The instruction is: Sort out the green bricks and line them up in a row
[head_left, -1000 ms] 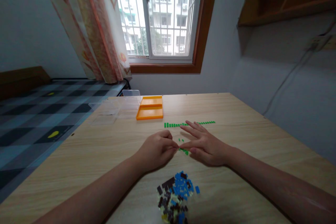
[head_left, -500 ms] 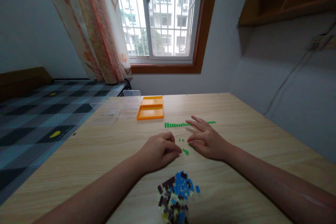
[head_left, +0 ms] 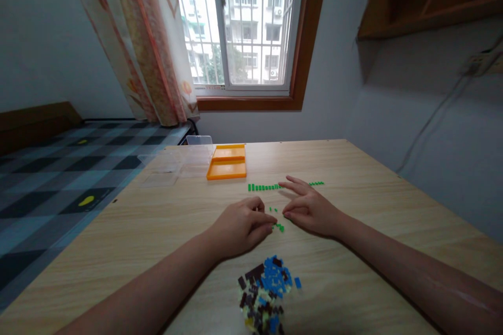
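Note:
Small green building bricks [head_left: 280,227] lie in a loose little group on the wooden table. My left hand [head_left: 238,226] is at their left edge, index fingertip and thumb close together over them; anything between those fingertips is hidden. Two single green bricks [head_left: 273,210] sit between my hands. On the right, my right hand [head_left: 310,210] has thumb and index finger pinched near the tabletop, its other fingers stretched out. What the pinch holds, if anything, cannot be made out. Behind it runs a row of green bricks [head_left: 263,187], partly covered by the outstretched fingers.
Nearest me is a pile of blue, dark brown and pale yellow bricks [head_left: 275,277]. An orange two-part tray [head_left: 227,177] stands farther back, with clear plastic boxes [head_left: 198,159] on its left. A checked bed [head_left: 94,167] adjoins the table's left side.
My left fingertips have moved slightly right, over the green group. The right thumb and index finger have drawn together, and the green bricks seen beside them no longer show.

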### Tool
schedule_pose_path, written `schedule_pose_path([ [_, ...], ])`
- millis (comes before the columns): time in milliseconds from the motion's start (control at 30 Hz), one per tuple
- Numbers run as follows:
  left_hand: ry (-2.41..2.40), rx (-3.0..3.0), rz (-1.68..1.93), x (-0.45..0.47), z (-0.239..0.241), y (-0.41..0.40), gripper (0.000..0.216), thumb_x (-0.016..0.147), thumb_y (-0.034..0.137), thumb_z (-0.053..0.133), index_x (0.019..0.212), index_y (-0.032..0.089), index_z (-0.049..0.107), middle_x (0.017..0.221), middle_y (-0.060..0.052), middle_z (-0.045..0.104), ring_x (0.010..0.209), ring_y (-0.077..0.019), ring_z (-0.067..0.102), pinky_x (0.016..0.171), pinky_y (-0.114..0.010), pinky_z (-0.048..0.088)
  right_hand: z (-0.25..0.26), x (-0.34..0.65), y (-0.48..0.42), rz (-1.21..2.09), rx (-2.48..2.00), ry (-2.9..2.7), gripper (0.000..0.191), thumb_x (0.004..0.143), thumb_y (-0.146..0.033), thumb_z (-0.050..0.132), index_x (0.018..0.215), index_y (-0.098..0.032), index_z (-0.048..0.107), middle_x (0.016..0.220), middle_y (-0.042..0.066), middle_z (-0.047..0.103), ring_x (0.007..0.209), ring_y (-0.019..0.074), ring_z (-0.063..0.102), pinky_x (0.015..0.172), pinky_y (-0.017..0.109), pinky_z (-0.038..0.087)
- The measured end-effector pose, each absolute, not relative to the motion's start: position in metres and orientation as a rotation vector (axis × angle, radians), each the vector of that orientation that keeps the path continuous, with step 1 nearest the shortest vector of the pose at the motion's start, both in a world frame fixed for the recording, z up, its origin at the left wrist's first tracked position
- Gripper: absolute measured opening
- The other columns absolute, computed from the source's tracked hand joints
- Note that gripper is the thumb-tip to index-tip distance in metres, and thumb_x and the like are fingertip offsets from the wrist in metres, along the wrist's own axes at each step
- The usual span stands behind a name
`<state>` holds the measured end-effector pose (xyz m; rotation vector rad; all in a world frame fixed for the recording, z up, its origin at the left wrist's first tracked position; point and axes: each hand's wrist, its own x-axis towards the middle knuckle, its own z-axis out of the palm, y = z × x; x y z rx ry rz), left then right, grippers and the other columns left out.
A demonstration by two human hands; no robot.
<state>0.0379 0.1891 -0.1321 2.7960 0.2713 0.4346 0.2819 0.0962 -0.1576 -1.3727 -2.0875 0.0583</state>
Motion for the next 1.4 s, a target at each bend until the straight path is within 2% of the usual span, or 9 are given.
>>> schedule_pose_path([
  [167,0.330,2.711,0.475,0.0377,-0.1346,0.1912,0.023,0.096,0.029,0.057,0.109,0.025,0.076,0.094,-0.005,0.059,0.083,-0.0160,0.060,0.076,-0.027,0.048,-0.1584,0.2825,0.0963,0.081,-1.397,-2.043,0.013,0.088,-0.022,0.067,0.088,-0.023,0.080,0.144,0.010,0.056,0.144,0.0331,0.038,0.114,0.057,0.036],
  [333,0.404,2.617,0.552,0.0392,-0.1381,0.1945,0.025,0.091,0.018,0.056,0.107,0.021,0.076,0.092,-0.005,0.060,0.080,-0.0153,0.060,0.074,-0.027,0.049,-0.1576,0.2803,0.0952,0.084,-1.427,-2.033,0.015,0.090,-0.026,0.065,0.088,-0.023,0.080,0.143,0.009,0.056,0.143,0.0328,0.039,0.114,0.056,0.036],
  [500,0.355,2.634,0.544,0.0393,-0.1392,0.1944,0.032,0.089,0.013,0.053,0.109,0.024,0.077,0.093,-0.005,0.061,0.080,-0.0152,0.060,0.074,-0.027,0.049,-0.1576,0.2739,0.0945,0.111,-1.483,-1.981,0.013,0.087,-0.024,0.067,0.086,-0.024,0.080,0.141,0.009,0.058,0.141,0.0332,0.042,0.114,0.056,0.037],
  [700,0.361,2.653,0.534,0.0394,-0.1392,0.1945,0.033,0.084,0.010,0.055,0.102,0.024,0.079,0.094,-0.005,0.061,0.081,-0.0157,0.061,0.074,-0.027,0.049,-0.1585,0.2744,0.0948,0.086,-1.506,-1.970,0.009,0.081,-0.022,0.072,0.083,-0.024,0.080,0.141,0.008,0.058,0.140,0.0340,0.043,0.113,0.057,0.037],
  [967,0.288,2.602,0.550,0.0377,-0.1390,0.1956,0.037,0.075,0.003,0.054,0.092,0.024,0.081,0.092,-0.004,0.061,0.081,-0.0154,0.061,0.076,-0.027,0.049,-0.1559,0.2760,0.0963,0.113,-1.531,-1.961,0.014,0.085,-0.023,0.067,0.082,-0.023,0.081,0.139,0.010,0.060,0.138,0.0338,0.045,0.112,0.058,0.038],
  [1167,0.370,2.587,0.603,0.0399,-0.1392,0.1957,0.032,0.082,0.006,0.053,0.091,0.021,0.080,0.086,-0.004,0.060,0.079,-0.0156,0.060,0.075,-0.028,0.048,-0.1583,0.2795,0.0986,0.171,-1.533,-1.918,0.014,0.085,-0.024,0.068,0.081,-0.024,0.081,0.139,0.010,0.060,0.140,0.0333,0.044,0.113,0.057,0.038],
  [1400,0.407,2.564,0.631,0.0418,-0.1392,0.1948,0.033,0.080,0.002,0.051,0.091,0.019,0.078,0.088,-0.004,0.062,0.078,-0.0153,0.060,0.077,-0.029,0.049,-0.1612,0.2802,0.0992,0.168,-1.496,-1.979,0.010,0.083,-0.023,0.072,0.085,-0.024,0.081,0.142,0.009,0.058,0.144,0.0338,0.039,0.114,0.058,0.037],
])
